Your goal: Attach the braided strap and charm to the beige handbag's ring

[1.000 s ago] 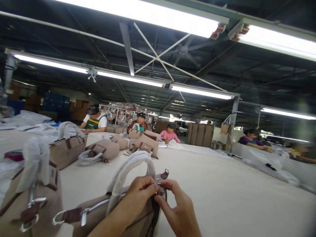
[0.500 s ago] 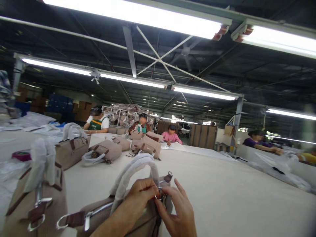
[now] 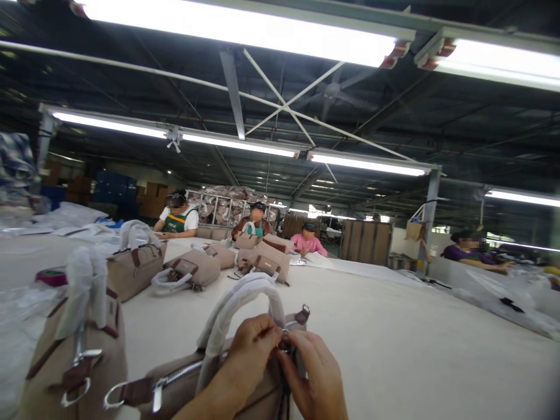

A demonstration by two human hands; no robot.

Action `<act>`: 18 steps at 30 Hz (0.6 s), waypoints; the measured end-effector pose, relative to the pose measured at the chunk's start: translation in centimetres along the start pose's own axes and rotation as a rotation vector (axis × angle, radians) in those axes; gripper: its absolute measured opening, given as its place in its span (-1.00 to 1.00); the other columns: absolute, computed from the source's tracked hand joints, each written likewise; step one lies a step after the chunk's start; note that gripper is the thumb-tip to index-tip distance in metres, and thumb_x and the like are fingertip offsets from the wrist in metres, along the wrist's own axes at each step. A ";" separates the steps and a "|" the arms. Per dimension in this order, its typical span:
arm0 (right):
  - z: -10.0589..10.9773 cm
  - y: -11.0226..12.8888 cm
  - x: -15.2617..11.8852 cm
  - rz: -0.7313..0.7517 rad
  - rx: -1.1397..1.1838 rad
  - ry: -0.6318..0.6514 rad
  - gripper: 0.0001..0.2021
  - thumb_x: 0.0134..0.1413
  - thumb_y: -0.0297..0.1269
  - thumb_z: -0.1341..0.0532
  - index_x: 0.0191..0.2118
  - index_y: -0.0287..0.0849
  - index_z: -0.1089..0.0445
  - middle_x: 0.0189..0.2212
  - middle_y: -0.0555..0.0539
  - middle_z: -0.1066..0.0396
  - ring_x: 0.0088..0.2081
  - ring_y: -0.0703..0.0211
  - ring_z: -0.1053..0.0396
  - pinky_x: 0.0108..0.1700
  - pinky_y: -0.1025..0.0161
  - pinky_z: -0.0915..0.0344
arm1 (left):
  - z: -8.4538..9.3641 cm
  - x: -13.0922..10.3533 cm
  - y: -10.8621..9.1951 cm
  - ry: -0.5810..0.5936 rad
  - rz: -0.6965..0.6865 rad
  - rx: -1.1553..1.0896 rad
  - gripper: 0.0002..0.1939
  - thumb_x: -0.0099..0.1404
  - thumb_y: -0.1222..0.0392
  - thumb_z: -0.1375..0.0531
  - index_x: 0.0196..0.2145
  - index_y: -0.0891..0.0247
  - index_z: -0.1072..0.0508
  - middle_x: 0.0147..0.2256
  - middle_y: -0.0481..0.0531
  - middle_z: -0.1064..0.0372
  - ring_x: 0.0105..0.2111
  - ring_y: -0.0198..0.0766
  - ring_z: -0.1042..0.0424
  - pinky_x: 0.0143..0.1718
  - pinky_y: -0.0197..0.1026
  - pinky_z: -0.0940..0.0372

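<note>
A beige handbag (image 3: 184, 379) with white wrapped handles (image 3: 236, 303) stands on the white table right in front of me. My left hand (image 3: 251, 350) pinches a small metal ring or clasp at the bag's right end, near the top. My right hand (image 3: 317, 376) meets it from the right, fingertips on the same small metal part (image 3: 285, 338). Both hands are closed on that fitting. A brown tab (image 3: 301, 315) sticks up just behind my fingers.
Another beige bag (image 3: 74, 361) stands at my left. More bags (image 3: 188, 268) lie further back on the table (image 3: 394, 338). A pink tape roll (image 3: 51, 275) sits at the left. Several people sit at the far side and at the right.
The view has shifted slightly, so everything sits further right. My right hand's fingers, spread half a second ago, have closed in on the metal fitting beside my left hand.
</note>
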State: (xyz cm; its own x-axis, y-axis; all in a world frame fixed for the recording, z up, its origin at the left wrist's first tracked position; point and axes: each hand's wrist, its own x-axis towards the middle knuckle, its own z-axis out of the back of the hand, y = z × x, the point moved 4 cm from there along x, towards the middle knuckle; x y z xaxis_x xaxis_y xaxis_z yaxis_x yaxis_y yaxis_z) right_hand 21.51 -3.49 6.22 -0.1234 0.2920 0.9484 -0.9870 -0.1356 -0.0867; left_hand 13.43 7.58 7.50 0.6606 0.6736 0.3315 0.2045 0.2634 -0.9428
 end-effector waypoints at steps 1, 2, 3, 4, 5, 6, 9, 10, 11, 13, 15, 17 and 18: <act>-0.1 -0.2 -0.2 -0.016 0.031 0.023 -0.76 0.23 -0.35 -0.18 0.00 -0.10 -0.25 -0.26 -0.09 -0.52 -0.26 0.11 -0.48 -0.23 0.19 -0.48 | 0.0 -0.1 0.0 0.033 0.024 0.036 -0.65 -0.01 -0.11 -0.20 -0.62 0.23 -0.26 -0.63 -0.10 -0.19 -0.58 -0.34 -0.16 -0.50 -0.22 -0.09; -0.3 -0.4 -0.4 -0.031 0.060 0.045 -0.74 0.22 -0.35 -0.20 0.01 -0.08 -0.25 -0.26 -0.08 -0.51 -0.26 0.13 -0.48 -0.25 0.23 -0.48 | 0.1 -0.3 -0.1 0.065 0.050 0.067 -0.66 0.02 -0.11 -0.18 -0.61 0.22 -0.26 -0.62 -0.09 -0.21 -0.59 -0.33 -0.19 -0.51 -0.23 -0.12; -0.4 -0.6 -0.5 -0.047 0.085 0.061 -0.73 0.22 -0.34 -0.21 0.02 -0.06 -0.24 -0.25 -0.07 -0.51 -0.25 0.14 -0.48 -0.24 0.25 -0.48 | 0.1 -0.5 -0.2 0.081 0.068 0.098 -0.67 0.06 -0.10 -0.16 -0.57 0.22 -0.26 -0.60 -0.09 -0.22 -0.60 -0.32 -0.22 -0.53 -0.23 -0.14; -0.4 -0.8 -0.6 -0.062 0.109 0.071 -0.73 0.22 -0.33 -0.21 0.01 -0.05 -0.25 -0.24 -0.06 -0.51 -0.24 0.14 -0.48 -0.22 0.25 -0.48 | 0.2 -0.7 -0.5 0.073 0.065 0.137 -0.70 0.11 -0.09 -0.14 -0.52 0.21 -0.27 -0.56 -0.09 -0.24 -0.59 -0.31 -0.24 -0.54 -0.24 -0.15; -0.5 -0.9 -0.7 -0.075 0.133 0.073 -0.74 0.22 -0.31 -0.21 0.01 -0.04 -0.25 -0.24 -0.06 -0.50 -0.23 0.14 -0.48 -0.20 0.25 -0.48 | 0.4 -0.9 -0.9 0.036 0.036 0.191 -0.74 0.15 -0.06 -0.11 -0.45 0.19 -0.27 -0.52 -0.09 -0.26 -0.56 -0.30 -0.27 -0.53 -0.24 -0.16; -0.5 -1.0 -0.6 -0.084 0.158 0.082 -0.75 0.23 -0.31 -0.21 0.00 -0.02 -0.26 -0.23 -0.05 -0.50 -0.22 0.14 -0.48 -0.19 0.26 -0.48 | 0.6 -1.1 -1.5 -0.013 -0.010 0.271 -0.79 0.19 -0.02 -0.10 -0.39 0.18 -0.26 -0.47 -0.09 -0.27 -0.52 -0.28 -0.29 -0.50 -0.24 -0.17; -0.3 -0.9 -0.3 -0.090 0.224 0.102 -0.78 0.23 -0.29 -0.20 -0.01 -0.01 -0.28 -0.24 -0.03 -0.50 -0.23 0.15 -0.48 -0.19 0.29 -0.48 | 0.4 -1.4 -3.1 -0.053 -0.096 0.577 -0.90 0.22 0.12 -0.08 -0.35 0.18 -0.29 -0.37 -0.01 -0.36 -0.36 -0.19 -0.35 -0.30 -0.17 -0.19; -0.2 -0.8 -0.2 -0.087 0.240 0.094 -0.78 0.24 -0.27 -0.19 -0.01 -0.01 -0.29 -0.25 -0.03 -0.50 -0.25 0.15 -0.48 -0.21 0.29 -0.48 | 0.2 -1.3 -3.5 -0.045 -0.096 0.654 -0.90 0.22 0.13 -0.08 -0.38 0.19 -0.31 -0.36 0.01 -0.37 -0.31 -0.15 -0.35 -0.24 -0.14 -0.18; -0.1 -0.7 -0.2 -0.082 0.251 0.089 -0.78 0.25 -0.26 -0.19 0.00 -0.01 -0.28 -0.25 -0.04 -0.50 -0.25 0.15 -0.49 -0.22 0.29 -0.48 | -0.1 -1.2 -3.6 -0.035 -0.081 0.695 -0.87 0.23 0.12 -0.08 -0.43 0.19 -0.32 -0.37 0.03 -0.38 -0.29 -0.13 -0.35 -0.21 -0.11 -0.16; 0.1 -0.7 -0.2 -0.076 0.263 0.093 -0.78 0.25 -0.25 -0.19 -0.01 -0.01 -0.28 -0.27 -0.04 -0.50 -0.27 0.15 -0.48 -0.23 0.30 -0.47 | -0.5 -0.7 -3.5 -0.007 -0.041 0.643 -0.79 0.23 0.06 -0.08 -0.47 0.20 -0.34 -0.41 0.02 -0.38 -0.31 -0.12 -0.34 -0.24 -0.11 -0.13; 0.1 -0.9 -0.4 -0.085 0.266 0.127 -0.82 0.23 -0.27 -0.21 -0.06 -0.01 -0.29 -0.31 -0.02 -0.48 -0.31 0.16 -0.47 -0.28 0.32 -0.46 | -0.9 -0.1 -3.2 0.002 -0.045 0.499 -0.74 0.21 0.01 -0.07 -0.51 0.21 -0.33 -0.46 -0.01 -0.34 -0.35 -0.15 -0.31 -0.31 -0.14 -0.11; 0.1 -1.2 -0.8 -0.107 0.272 0.156 -0.86 0.21 -0.28 -0.21 -0.12 -0.02 -0.29 -0.35 0.00 -0.46 -0.34 0.17 -0.45 -0.31 0.31 -0.43 | -0.9 0.5 -2.7 -0.020 -0.043 0.321 -0.71 0.16 -0.04 -0.08 -0.54 0.21 -0.31 -0.52 -0.05 -0.27 -0.43 -0.21 -0.26 -0.38 -0.18 -0.08; 0.1 -1.3 -1.0 -0.116 0.275 0.170 -0.87 0.21 -0.28 -0.21 -0.13 -0.03 -0.29 -0.35 0.00 -0.45 -0.35 0.17 -0.44 -0.32 0.31 -0.42 | -0.7 0.8 -2.4 -0.041 -0.014 0.224 -0.70 0.12 -0.08 -0.10 -0.54 0.21 -0.29 -0.56 -0.08 -0.22 -0.48 -0.25 -0.21 -0.43 -0.19 -0.05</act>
State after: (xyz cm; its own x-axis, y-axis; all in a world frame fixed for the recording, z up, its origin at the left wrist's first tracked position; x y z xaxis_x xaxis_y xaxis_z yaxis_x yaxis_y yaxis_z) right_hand 22.97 -3.67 5.43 -0.0498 0.4707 0.8809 -0.9334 -0.3357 0.1267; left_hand 13.94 6.99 10.02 0.6278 0.6951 0.3503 0.0449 0.4170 -0.9078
